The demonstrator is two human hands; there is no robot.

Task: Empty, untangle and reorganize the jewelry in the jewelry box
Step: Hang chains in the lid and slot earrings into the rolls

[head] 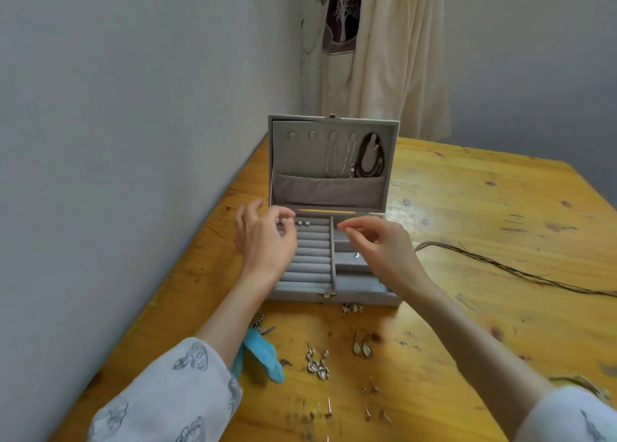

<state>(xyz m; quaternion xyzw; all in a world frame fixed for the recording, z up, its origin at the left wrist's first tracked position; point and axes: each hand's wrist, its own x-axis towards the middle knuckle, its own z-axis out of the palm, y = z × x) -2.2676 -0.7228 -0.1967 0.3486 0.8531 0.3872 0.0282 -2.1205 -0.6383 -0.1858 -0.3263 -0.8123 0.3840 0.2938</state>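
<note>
A grey jewelry box (354,296) stands open on the wooden table. Its lid holds thin silver chains (347,156) and a dark beaded necklace (369,156) on hooks. My left hand (263,238) hovers over the ring rolls at the back left and pinches small pearl earrings (281,220). A pair of stud earrings (303,223) sits in the rolls beside them. My right hand (384,244) is over the right compartments, thumb and forefinger pinched together; whether they hold anything is too small to tell.
Loose jewelry lies on the table in front of the box: turquoise feather earrings (263,354), dangling silver earrings (317,363), drop earrings (363,346) and several small studs (370,390). A dark cord (507,268) trails off right. A wall runs along the left edge.
</note>
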